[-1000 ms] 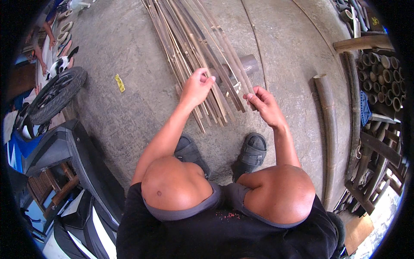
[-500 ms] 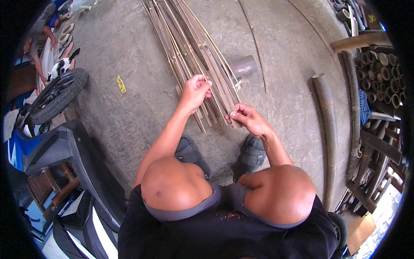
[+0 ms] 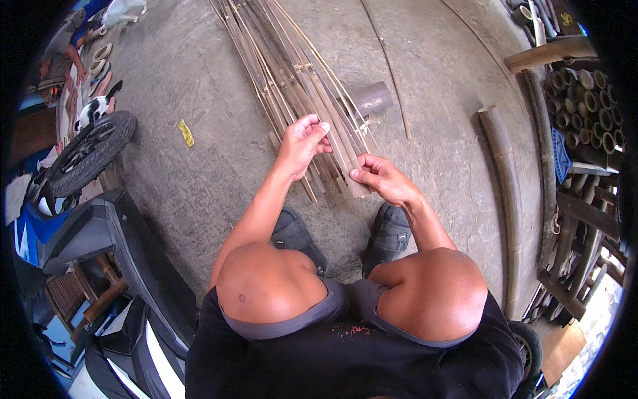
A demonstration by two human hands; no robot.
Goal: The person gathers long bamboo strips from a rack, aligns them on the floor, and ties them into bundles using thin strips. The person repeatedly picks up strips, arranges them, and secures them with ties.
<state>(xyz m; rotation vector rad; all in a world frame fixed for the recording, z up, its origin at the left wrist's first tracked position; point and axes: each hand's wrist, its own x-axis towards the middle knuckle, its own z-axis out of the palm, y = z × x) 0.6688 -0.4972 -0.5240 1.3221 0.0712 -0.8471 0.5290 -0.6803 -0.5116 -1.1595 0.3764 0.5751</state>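
Note:
A long bundle of thin bamboo strips point(image 3: 284, 78) runs from the far edge toward my feet, its near ends uneven. My left hand point(image 3: 303, 145) is closed, thumb against fingers, on a strip partway along the bundle. Farther right and nearer to me, my right hand point(image 3: 387, 181) pinches strip ends between thumb and fingers; how many strips it grips I cannot tell. Just beyond the bundle's right side lies a short dark bamboo tube point(image 3: 373, 98), partly covered by the strips.
A motorbike point(image 3: 133, 239) stands close on my left, near a black-and-white cat point(image 3: 93, 110) and another person's arm point(image 3: 75, 61). To the right lie a long bamboo pole point(image 3: 503, 193) and stacked bamboo tubes point(image 3: 588, 110). A yellow wrapper point(image 3: 186, 133) lies on the concrete floor.
My right hand has shifted slightly away from me along the strip ends, and its fingers have moved on them. The left hand stays nearly in place.

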